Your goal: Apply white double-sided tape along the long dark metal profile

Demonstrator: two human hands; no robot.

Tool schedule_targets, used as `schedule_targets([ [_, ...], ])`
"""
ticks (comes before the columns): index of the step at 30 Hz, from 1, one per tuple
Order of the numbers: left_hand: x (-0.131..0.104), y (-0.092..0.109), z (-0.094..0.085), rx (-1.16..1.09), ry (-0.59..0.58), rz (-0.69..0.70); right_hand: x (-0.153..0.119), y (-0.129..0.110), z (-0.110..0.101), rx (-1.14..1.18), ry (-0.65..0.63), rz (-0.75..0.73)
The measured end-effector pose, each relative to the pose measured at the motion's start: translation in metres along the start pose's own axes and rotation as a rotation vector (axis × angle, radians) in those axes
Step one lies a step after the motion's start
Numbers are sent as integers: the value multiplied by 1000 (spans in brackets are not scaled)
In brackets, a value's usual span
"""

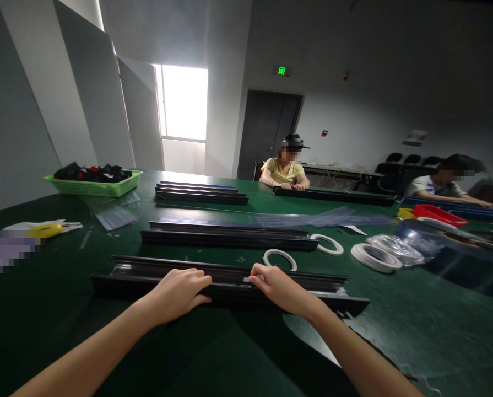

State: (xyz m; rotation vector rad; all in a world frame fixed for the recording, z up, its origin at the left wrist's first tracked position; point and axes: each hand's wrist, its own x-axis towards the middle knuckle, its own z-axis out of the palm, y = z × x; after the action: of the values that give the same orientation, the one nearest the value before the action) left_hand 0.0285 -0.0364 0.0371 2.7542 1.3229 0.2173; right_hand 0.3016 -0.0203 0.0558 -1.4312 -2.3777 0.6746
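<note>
A long black channel-shaped profile [133, 280] lies across the green table in front of me, its trough facing up. My left hand [180, 295] is closed over its near wall, fingers inside the trough and thumb on the outer face. Farther right, my right hand [281, 288] is closed in a pinch above the trough. A small whitish strip [247, 280] shows at its fingertips; its kind is too small to tell. Just behind the profile lies a white tape roll [280, 252], close to my right hand.
Behind lie another black profile [229, 238] and a stack of profiles [200, 194]. A green basket [97, 187] of black parts stands left, near yellow-handled pliers [48, 229]. More tape rolls [376, 258] and a red tray [438, 216] are right. Two people sit across the table.
</note>
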Motion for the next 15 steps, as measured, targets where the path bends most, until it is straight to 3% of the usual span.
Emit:
schedule_targets([
  [8, -1, 0, -6, -14, -14, -24, -3, 0, -1, -30, 32, -33],
  [15, -5, -11, -8, 54, -30, -163, -3, 1, -3, -86, 34, -14],
])
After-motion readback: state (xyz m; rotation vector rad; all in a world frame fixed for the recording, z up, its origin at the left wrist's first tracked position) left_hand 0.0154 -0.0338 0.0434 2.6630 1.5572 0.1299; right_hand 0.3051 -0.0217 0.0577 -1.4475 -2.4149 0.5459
